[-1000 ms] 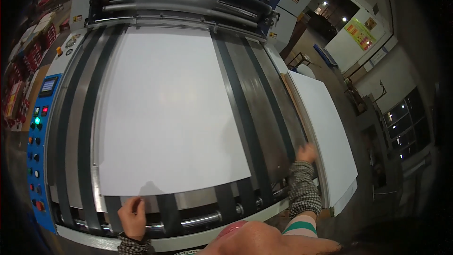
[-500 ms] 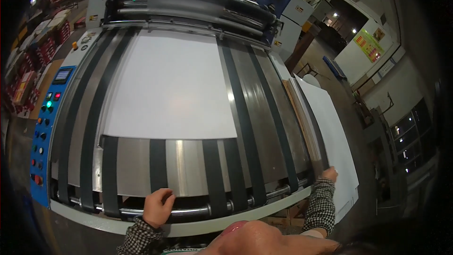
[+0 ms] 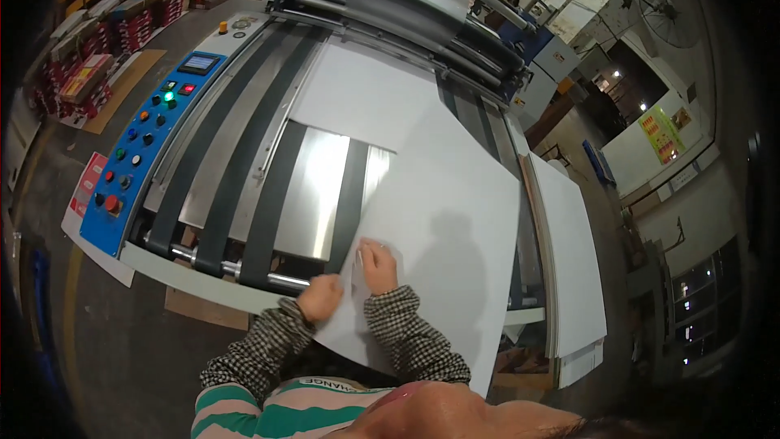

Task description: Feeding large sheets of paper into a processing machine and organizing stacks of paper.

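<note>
The feed table, steel with dark belts, carries a white sheet on its right half, another sheet beyond it.

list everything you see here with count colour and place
white sheet: 1, white, on the feed table under both hands
second sheet: 1, white, further up, at the rollers
sheet stack: 1, white, right of the table
belts: several, dark grey, along the steel table
control panel: 1, blue with coloured buttons, table's left edge
rollers: several, grey, far end
stacked goods: several piles, red and white, floor at left
left hand: 1, on the sheet's near left edge
right hand: 1, flat on the sheet
</note>
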The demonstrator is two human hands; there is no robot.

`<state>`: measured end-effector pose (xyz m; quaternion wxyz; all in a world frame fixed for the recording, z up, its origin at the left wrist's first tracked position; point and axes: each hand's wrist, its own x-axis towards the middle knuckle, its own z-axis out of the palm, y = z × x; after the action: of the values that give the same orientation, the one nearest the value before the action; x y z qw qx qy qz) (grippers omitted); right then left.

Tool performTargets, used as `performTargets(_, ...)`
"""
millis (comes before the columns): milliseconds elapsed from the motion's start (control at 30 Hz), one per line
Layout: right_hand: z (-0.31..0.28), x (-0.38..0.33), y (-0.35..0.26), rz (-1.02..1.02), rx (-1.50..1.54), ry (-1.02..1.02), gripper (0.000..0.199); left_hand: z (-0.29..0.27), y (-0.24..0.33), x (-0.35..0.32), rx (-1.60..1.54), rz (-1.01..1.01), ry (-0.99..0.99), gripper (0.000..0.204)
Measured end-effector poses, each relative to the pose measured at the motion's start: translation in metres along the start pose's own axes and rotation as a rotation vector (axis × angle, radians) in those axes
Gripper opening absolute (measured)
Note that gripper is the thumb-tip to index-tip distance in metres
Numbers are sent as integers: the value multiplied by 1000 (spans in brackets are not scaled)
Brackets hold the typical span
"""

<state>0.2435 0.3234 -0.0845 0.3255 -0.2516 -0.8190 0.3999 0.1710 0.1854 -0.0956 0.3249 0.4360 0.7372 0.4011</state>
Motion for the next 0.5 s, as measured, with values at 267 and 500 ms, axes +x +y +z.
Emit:
performTargets(267,-77,-27,55,456,-859,-17,44,-61,-34,-59,-502,-190,275,23)
performTargets(500,-65,-61,32,359,-770,-210,49,-69,-42,-123,-588,-330,225,25)
